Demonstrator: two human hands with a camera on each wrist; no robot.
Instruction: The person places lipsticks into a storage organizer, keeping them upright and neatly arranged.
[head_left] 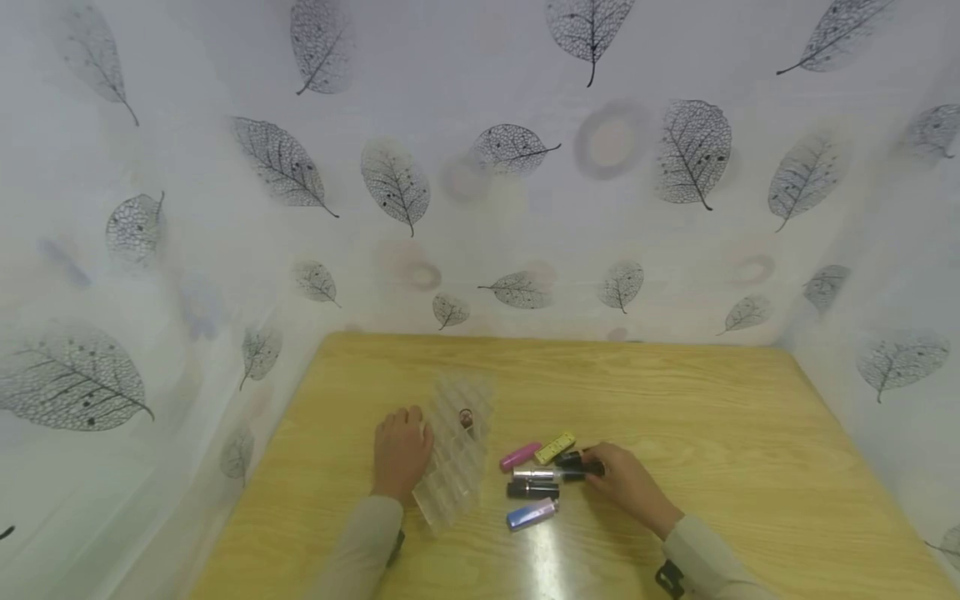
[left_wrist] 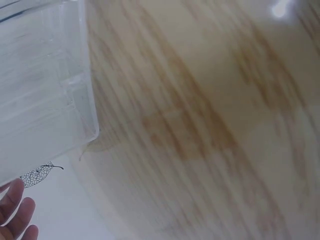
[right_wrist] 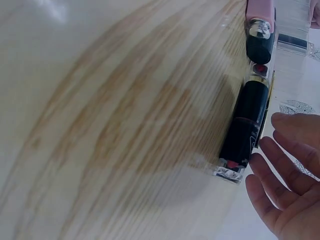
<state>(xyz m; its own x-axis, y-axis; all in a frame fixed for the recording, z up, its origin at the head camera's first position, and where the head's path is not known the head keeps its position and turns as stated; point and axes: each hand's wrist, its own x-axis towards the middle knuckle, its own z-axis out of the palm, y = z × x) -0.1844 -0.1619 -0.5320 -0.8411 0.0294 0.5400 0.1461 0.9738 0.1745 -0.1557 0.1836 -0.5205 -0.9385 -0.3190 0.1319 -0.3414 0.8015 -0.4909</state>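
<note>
My left hand point(head_left: 401, 454) lies along the left side of a clear plastic organizer point(head_left: 442, 487) with slanted compartments. In the left wrist view the fingers are loosely bent beside the organizer's wall point(left_wrist: 45, 100). One dark, round-ended tube point(head_left: 466, 417) stands in a far compartment. My right hand point(head_left: 630, 483) is at the right end of several lipsticks lying on the table. Its fingertips are at a black lipstick tube point(right_wrist: 245, 120); in the right wrist view the fingers are spread and not closed round it. Nearby lie a silver-and-black tube point(head_left: 534, 474) and a black tube point(head_left: 532, 490).
A pink tube point(head_left: 520, 457), a yellow patterned tube point(head_left: 555, 448) and a blue-and-pink tube point(head_left: 532, 514) lie in the same group, right of the organizer. The wood-grain table point(head_left: 712, 417) meets leaf-patterned white walls point(head_left: 525, 225) at its back and sides.
</note>
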